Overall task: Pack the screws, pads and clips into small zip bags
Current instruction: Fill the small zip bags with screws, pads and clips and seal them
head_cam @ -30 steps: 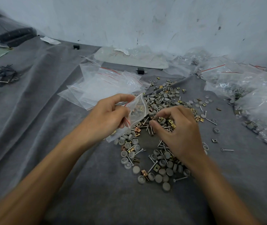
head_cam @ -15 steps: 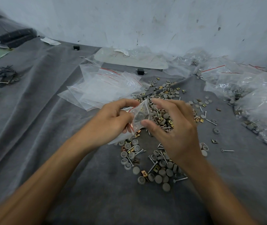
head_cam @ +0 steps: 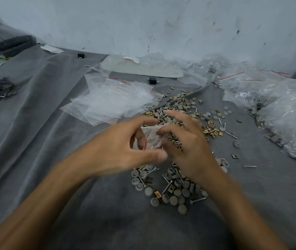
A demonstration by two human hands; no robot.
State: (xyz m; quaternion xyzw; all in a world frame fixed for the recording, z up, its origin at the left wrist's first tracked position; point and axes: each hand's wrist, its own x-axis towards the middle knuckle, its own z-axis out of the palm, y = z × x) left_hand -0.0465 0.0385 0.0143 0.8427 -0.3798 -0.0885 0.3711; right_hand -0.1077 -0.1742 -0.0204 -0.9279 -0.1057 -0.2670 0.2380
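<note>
1. The bag (head_cam: 152, 139), small and clear with a red zip line, is held over the middle of the pile (head_cam: 178, 192), seemingly off the tabletop (head_cam: 53, 150).
2. The left grip (head_cam: 125, 147) is closed round the bag, with the thumb beneath and the forefinger curled over the top. Blur hides finer detail.
3. The right grip (head_cam: 188, 147) has one bent finger at the bag's mouth and the others spread. I cannot tell whether it pinches the film, a part, or nothing.
4. The bag looks limp, slick and almost weightless. It will likely fold shut unless taken by the stiffer zip strip, one lip to each side.
5. In the pile, the screws (head_cam: 198, 200) are slim and should roll, so pinch the shank. The pads (head_cam: 183, 208) are light and round, so take the rim. The clips (head_cam: 213, 132) are small brass pieces, probably sharp-edged, so take the flats.
6. Spare bags (head_cam: 111, 103) lie beyond the pile to its left. Full bags (head_cam: 287, 112) lie to its right.
</note>
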